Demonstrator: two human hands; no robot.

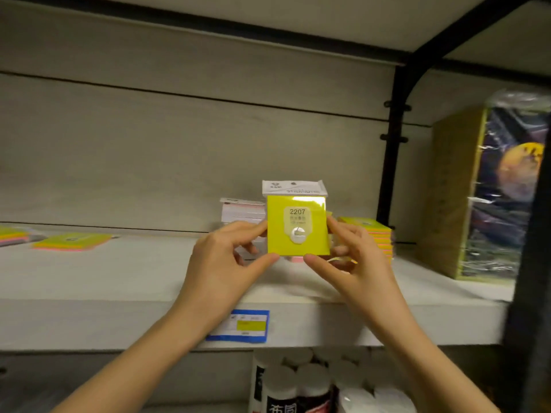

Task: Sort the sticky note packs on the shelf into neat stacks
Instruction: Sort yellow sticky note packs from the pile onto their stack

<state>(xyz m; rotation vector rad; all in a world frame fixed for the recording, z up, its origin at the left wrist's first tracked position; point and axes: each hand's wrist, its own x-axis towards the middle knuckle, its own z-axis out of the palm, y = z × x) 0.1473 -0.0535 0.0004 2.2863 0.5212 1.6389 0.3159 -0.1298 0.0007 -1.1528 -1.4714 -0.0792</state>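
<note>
Item log, as I read it:
- Shelf [119,278]: under and behind the grip.
- Wrapped bundle [477,189]: upright, well right of the grip.
- Left hand [220,263], right hand [354,263]: both pinch the yellow pack [298,228], marked 2207, by its side edges, upright above the shelf.
- Multicolour stack [372,234]: just behind the right hand.
- White stack [243,211]: behind the left hand.
- Blue label [241,326]: below the grip.

I see the left forearm [134,368], lower left, and right forearm [432,359], lower right, bare to the frame's edge; left hand [220,257] and right hand [354,260] bare too.
</note>
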